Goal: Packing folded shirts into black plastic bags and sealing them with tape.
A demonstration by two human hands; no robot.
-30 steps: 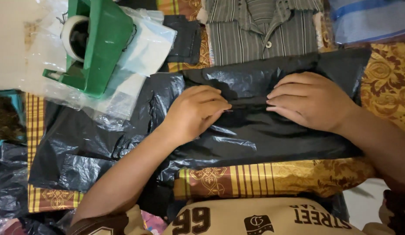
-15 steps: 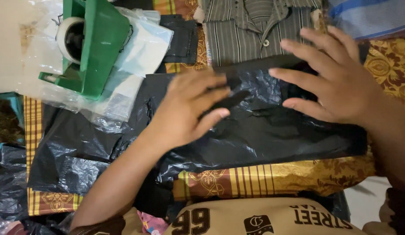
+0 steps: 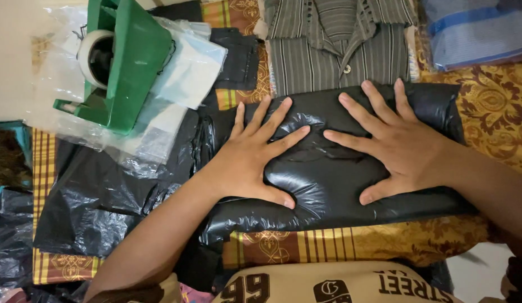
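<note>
- Orientation: I see the black plastic parcel lying flat, long axis running left to right across the view, one short end near the right edge of the patterned cloth and the other toward the loose black bags.
- Position: the parcel lies on the patterned cloth, just below the folded striped shirt.
- Count: I count one wrapped parcel, one striped shirt, one green tape dispenser on clear plastic bags, and one folded blue cloth at top right.
- Left hand: fully open, fingers spread, palm pressed flat on the left half of the parcel; it grips nothing.
- Right hand: likewise open, fingers splayed, palm flat on the right half; it grips nothing.
- The two hands sit near each other, fingertips apart.
</note>
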